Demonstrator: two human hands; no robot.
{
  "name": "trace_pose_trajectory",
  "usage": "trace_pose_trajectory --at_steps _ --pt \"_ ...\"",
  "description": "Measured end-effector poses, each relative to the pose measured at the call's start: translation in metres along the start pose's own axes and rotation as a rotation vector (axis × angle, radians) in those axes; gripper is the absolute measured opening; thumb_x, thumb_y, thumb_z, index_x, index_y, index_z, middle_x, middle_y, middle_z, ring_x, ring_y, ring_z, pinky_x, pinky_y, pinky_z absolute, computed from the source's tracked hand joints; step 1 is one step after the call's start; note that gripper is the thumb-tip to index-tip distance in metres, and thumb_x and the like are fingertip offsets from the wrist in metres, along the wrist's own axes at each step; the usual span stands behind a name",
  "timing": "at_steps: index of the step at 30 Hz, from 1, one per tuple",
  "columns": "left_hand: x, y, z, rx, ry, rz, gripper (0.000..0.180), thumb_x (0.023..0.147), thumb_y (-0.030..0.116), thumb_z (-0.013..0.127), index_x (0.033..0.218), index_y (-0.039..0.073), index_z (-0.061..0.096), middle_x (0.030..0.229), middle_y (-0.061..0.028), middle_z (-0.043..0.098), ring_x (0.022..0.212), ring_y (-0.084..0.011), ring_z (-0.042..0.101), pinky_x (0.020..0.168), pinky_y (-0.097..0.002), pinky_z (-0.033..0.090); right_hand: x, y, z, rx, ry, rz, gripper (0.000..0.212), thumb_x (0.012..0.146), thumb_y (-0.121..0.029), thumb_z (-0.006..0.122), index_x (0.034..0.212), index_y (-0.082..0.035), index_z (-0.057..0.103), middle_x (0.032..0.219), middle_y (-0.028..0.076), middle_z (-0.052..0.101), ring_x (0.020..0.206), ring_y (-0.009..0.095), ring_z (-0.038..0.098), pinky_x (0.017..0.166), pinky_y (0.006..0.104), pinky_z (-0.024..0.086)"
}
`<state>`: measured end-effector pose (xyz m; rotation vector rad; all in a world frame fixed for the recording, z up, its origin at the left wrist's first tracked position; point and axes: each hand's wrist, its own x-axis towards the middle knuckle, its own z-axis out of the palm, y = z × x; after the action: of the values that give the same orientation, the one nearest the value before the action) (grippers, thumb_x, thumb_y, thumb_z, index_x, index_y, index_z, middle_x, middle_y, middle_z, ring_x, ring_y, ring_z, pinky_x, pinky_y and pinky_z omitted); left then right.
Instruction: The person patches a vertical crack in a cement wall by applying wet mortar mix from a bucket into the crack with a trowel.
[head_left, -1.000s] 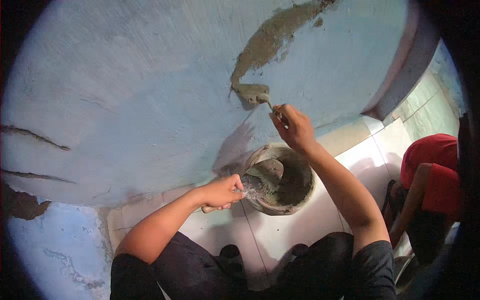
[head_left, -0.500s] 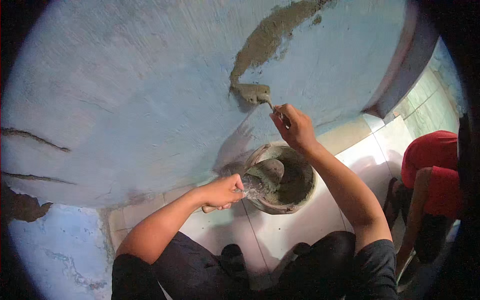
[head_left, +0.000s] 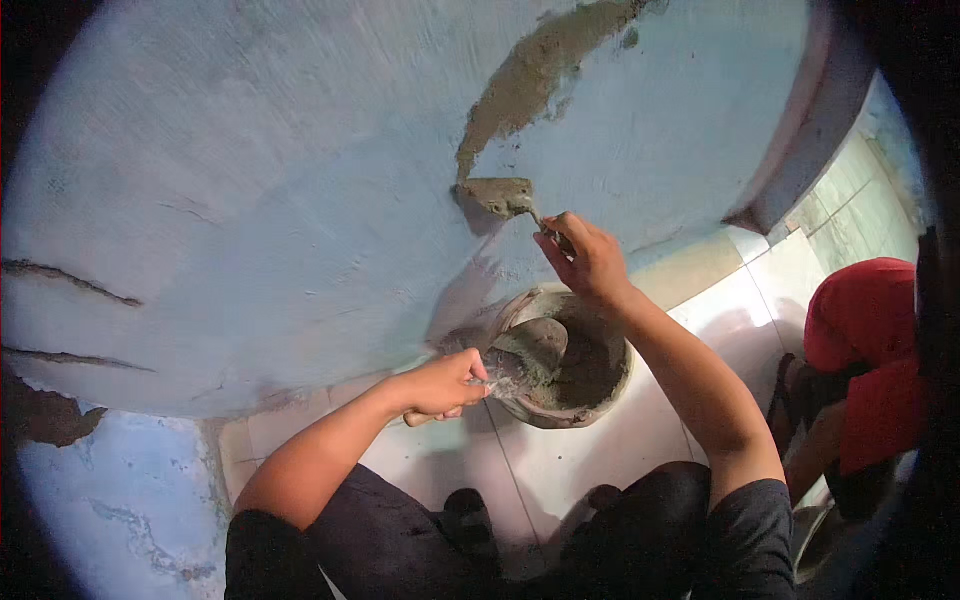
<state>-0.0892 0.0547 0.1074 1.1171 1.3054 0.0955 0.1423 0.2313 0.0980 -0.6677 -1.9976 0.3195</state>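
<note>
My right hand (head_left: 588,262) is closed round the handle of a small trowel (head_left: 500,194). Its mortar-smeared blade lies against the blue wall (head_left: 340,220), at the lower end of a grey-brown mortar strip (head_left: 520,85). In my left hand (head_left: 440,388) is a second trowel (head_left: 530,348), whose handle end shows below my fingers. That trowel's blade reaches over the left side of a round bucket (head_left: 627,375) with wet mortar in it. Part of its blade is smeared with mortar, and its exact shape is hard to make out.
The bucket stands on white floor tiles (head_left: 640,440) in front of my knees. Close on the right crouches a person in red (head_left: 870,330). Dark cracks (head_left: 75,280) and a broken patch (head_left: 50,412) mark the wall at left. A raised wall edge (head_left: 800,150) rises at right.
The trowel in my right hand has slid slightly down and left along the wall. My left hand stays over the bucket. The person in red has bent lower.
</note>
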Motion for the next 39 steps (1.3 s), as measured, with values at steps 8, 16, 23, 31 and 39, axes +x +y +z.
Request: trace_pose_trajectory --at_steps 8,16,23,31,39 --pt "0.002 0.001 0.000 0.008 -0.004 -0.008 0.030 0.103 0.020 0.061 0.117 0.001 0.042 0.079 -0.0057 0.054 0.054 -0.0120 0.049 0.044 -0.0316 0.039 -0.002 0.000 0.002 0.016 0.005 0.035 0.021 0.093 -0.014 0.077 0.103 -0.003 0.062 0.084 0.013 0.069 0.062 0.026 0.065 0.058 0.0359 0.051" --pt "-0.001 0.005 0.001 0.012 -0.003 -0.020 0.029 0.104 0.020 0.062 0.119 0.003 0.043 0.079 -0.0032 0.054 0.055 -0.0084 0.047 0.046 -0.0284 0.040 -0.003 -0.004 0.000 0.059 -0.045 0.108 0.019 0.094 -0.019 0.074 0.101 -0.006 0.061 0.088 0.016 0.070 0.075 0.038 0.068 0.062 0.0434 0.052" --pt "0.000 0.000 0.000 -0.002 -0.005 -0.025 0.030 0.104 0.020 0.062 0.118 0.004 0.042 0.078 -0.0021 0.052 0.055 -0.0086 0.047 0.046 -0.0286 0.041 0.008 -0.003 0.001 0.056 -0.001 0.185 0.019 0.095 -0.019 0.075 0.102 -0.006 0.063 0.085 0.014 0.069 0.069 0.032 0.068 0.061 0.0407 0.052" --pt "0.001 -0.001 -0.001 -0.020 -0.017 -0.024 0.030 0.104 0.022 0.062 0.118 0.006 0.042 0.080 -0.0018 0.053 0.055 -0.0087 0.047 0.045 -0.0284 0.040 0.012 0.000 -0.003 0.095 0.009 0.188 0.019 0.095 -0.019 0.074 0.103 -0.006 0.062 0.087 0.015 0.070 0.073 0.036 0.068 0.063 0.0408 0.053" --pt "-0.001 0.000 0.000 0.101 0.000 -0.017 0.028 0.105 0.023 0.060 0.119 0.007 0.041 0.080 -0.0013 0.053 0.055 -0.0080 0.046 0.046 -0.0272 0.040 0.007 0.001 -0.003 0.165 0.034 0.221 0.020 0.096 -0.020 0.073 0.106 -0.007 0.061 0.090 0.016 0.070 0.079 0.039 0.068 0.065 0.0447 0.053"
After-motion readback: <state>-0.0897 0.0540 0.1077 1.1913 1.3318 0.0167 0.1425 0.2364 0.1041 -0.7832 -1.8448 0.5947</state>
